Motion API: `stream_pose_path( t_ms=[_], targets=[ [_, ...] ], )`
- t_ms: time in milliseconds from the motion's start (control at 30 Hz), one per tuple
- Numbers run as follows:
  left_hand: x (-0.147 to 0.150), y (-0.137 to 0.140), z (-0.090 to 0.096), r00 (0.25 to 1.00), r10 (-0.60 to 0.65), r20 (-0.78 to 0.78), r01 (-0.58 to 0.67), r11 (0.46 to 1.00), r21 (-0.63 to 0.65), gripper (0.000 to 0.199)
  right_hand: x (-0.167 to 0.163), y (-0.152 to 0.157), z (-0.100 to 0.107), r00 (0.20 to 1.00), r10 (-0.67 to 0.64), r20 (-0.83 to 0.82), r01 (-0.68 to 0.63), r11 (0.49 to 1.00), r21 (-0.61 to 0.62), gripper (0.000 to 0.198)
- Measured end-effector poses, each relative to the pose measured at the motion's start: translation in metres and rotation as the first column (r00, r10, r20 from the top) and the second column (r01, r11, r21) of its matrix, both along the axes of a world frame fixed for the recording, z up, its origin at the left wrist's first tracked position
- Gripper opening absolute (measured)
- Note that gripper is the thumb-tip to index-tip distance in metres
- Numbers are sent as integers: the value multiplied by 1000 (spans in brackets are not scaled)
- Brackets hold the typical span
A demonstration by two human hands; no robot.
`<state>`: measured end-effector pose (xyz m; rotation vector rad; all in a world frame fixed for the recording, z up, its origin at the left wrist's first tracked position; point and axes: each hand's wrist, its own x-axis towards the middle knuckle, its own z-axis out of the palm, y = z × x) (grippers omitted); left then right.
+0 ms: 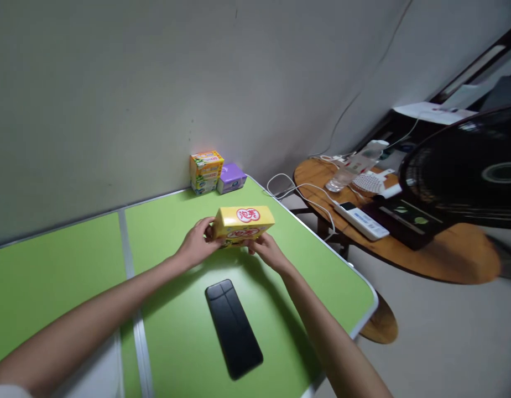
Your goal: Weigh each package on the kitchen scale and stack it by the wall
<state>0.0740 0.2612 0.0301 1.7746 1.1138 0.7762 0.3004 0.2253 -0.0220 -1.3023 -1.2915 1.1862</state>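
A yellow box (246, 222) with red lettering is held between my two hands above the green tabletop (168, 326). My left hand (198, 241) grips its left end, the thumb across the front face. At the lower right front, my right hand (266, 250) holds the box, with some fingers hidden beneath it. A black smartphone (234, 329) lies flat on the table, nearer to me than the box. Whether the box touches the table I cannot tell.
By the wall stand an orange-and-green box (206, 172) and a purple packet (231, 178). At right, a wooden table (458, 251) bears a plastic bottle (357, 166), a white power strip (362, 220) and a large black fan (467, 166). A white cable (299, 187) loops between the tables.
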Motion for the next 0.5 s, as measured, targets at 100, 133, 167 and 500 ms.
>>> stream_pose_path(
  t_ms=[100, 133, 167, 500],
  targets=[
    [21, 23, -14, 999, -1, -53, 1, 1000, 2, 54, 19, 17, -2, 1000, -16, 19, 16, 1000, 15, 35],
    [25, 29, -19, 997, 3, -73, -3, 1000, -3, 53, 23, 22, -1, 999, -15, 28, 15, 1000, 18, 35],
    [27, 34, -24, 996, 10, -84, -11, 1000, -11, 52, 25, 28, -1, 999, -12, 37, 11, 1000, 18, 35],
    [24, 69, -64, 972, 212, 105, -205, 976, -77, 45, 21, 76, -11, 988, -1, 156, 0, 1000, 2, 47]
  ],
)
